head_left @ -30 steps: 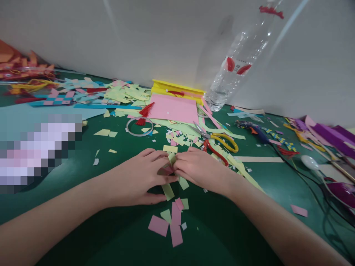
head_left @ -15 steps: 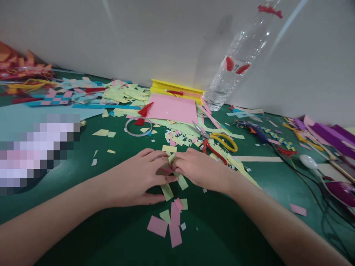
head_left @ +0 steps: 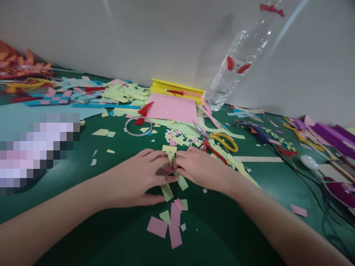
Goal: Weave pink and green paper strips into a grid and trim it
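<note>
My left hand (head_left: 149,171) and my right hand (head_left: 194,168) meet over the green table. Between them is a small bundle of light green paper strips (head_left: 167,192) with some pink paper showing under my left fingers. My left hand is closed on these strips, its thumb stretched out below them. The fingertips of my right hand pinch the strips from the other side. Just how the strips cross is hidden by my fingers. Loose pink paper pieces (head_left: 175,214) and small green scraps lie in front of my hands.
Beyond my hands are yellow-and-red-handled scissors (head_left: 215,138), a roll of tape (head_left: 138,126), pink paper (head_left: 172,107) and many scraps. A clear plastic bottle (head_left: 235,68) stands by the wall. A blurred-out object (head_left: 39,151) is at left; a purple glue gun (head_left: 340,192) with its cord lies at right.
My right fingertips have shifted very slightly to the right at the strips. Otherwise both hands and the things on the table are as before.
</note>
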`<action>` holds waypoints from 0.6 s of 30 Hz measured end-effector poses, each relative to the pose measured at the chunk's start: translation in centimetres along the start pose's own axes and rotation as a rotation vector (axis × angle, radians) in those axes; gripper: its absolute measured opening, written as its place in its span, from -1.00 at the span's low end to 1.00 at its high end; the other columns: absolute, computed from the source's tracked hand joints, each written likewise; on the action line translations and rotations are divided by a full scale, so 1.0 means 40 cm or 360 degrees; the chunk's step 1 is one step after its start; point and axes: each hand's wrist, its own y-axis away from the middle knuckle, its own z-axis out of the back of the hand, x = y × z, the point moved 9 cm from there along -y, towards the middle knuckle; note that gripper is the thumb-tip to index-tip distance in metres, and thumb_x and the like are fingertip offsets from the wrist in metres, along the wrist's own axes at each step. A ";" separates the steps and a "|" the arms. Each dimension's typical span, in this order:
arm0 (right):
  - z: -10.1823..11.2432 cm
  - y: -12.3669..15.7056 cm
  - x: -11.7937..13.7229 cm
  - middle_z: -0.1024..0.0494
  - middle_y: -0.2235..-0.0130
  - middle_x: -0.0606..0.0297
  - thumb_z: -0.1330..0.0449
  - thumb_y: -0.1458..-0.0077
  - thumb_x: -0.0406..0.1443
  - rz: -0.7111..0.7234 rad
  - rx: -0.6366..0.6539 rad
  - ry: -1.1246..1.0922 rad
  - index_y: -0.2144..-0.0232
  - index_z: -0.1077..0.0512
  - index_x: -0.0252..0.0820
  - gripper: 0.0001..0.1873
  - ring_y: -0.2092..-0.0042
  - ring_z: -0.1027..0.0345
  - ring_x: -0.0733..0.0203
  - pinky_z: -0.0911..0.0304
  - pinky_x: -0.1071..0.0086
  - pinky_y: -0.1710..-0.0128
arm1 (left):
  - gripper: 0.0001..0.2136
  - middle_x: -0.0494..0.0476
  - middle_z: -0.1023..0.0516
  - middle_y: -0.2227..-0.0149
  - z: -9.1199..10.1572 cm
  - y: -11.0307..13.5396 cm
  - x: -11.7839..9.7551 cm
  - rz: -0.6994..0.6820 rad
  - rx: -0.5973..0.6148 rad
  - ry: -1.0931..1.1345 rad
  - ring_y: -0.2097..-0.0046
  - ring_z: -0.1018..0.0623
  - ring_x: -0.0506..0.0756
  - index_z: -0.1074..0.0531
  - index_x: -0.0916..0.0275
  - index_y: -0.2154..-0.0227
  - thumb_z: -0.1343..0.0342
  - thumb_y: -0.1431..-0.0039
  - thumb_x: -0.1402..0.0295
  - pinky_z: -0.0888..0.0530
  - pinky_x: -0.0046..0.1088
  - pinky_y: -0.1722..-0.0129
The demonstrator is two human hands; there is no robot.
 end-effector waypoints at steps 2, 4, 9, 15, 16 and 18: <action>-0.001 -0.001 0.002 -0.49 0.30 0.22 -0.05 -0.18 -0.42 -0.0027 0.0004 0.0035 0.37 -0.44 -0.31 -0.84 0.28 -0.32 0.22 -0.02 0.31 0.27 | -0.67 0.11 -0.43 -0.02 -0.001 -0.001 0.000 -0.0006 0.0002 -0.0002 -0.10 -0.31 0.25 -0.37 0.04 -0.01 0.02 -0.21 0.13 -0.24 -0.12 -0.05; -0.001 -0.003 0.004 -0.50 0.30 0.23 -0.07 -0.17 -0.42 -0.0043 -0.0007 0.0052 0.38 -0.45 -0.29 -0.85 0.28 -0.33 0.21 -0.01 0.31 0.26 | -0.67 0.10 -0.44 -0.02 -0.004 -0.002 0.000 -0.0008 0.0009 -0.0005 -0.12 -0.29 0.25 -0.38 0.04 0.00 0.03 -0.22 0.12 -0.23 -0.11 -0.06; 0.001 -0.004 0.004 -0.53 0.32 0.26 -0.07 -0.18 -0.43 -0.0077 -0.0078 0.0037 0.41 -0.46 -0.28 -0.82 0.30 -0.36 0.23 0.02 0.30 0.28 | -0.66 0.07 -0.42 -0.04 -0.004 -0.002 0.002 -0.0011 -0.0002 0.0011 -0.13 -0.28 0.25 -0.38 0.03 -0.01 -0.01 -0.20 0.12 -0.21 -0.11 -0.08; 0.006 0.002 -0.007 -0.53 0.30 0.28 -0.08 -0.18 -0.41 -0.0089 -0.0072 -0.0148 0.36 -0.50 -0.25 -0.82 0.26 -0.35 0.23 0.00 0.30 0.27 | -0.67 0.10 -0.43 -0.02 0.002 0.000 0.000 -0.0022 -0.0033 0.0027 -0.11 -0.30 0.24 -0.38 0.03 -0.01 -0.03 -0.19 0.16 -0.22 -0.15 -0.08; 0.008 0.003 -0.012 -0.53 0.30 0.28 -0.07 -0.18 -0.40 -0.0101 -0.0074 -0.0202 0.35 -0.50 -0.25 -0.81 0.27 -0.35 0.24 -0.01 0.31 0.28 | -0.67 0.11 -0.43 -0.01 0.002 0.000 0.000 -0.0017 -0.0026 0.0019 -0.10 -0.30 0.24 -0.37 0.03 -0.02 -0.03 -0.19 0.17 -0.23 -0.15 -0.06; 0.011 0.005 -0.020 -0.52 0.31 0.29 -0.06 -0.20 -0.38 -0.0126 -0.0086 -0.0292 0.35 -0.50 -0.26 -0.80 0.30 -0.34 0.26 -0.02 0.33 0.29 | -0.65 0.13 -0.43 0.00 0.001 -0.001 0.000 -0.0007 -0.0012 0.0004 -0.07 -0.32 0.25 -0.35 0.04 -0.04 -0.04 -0.18 0.17 -0.26 -0.15 -0.02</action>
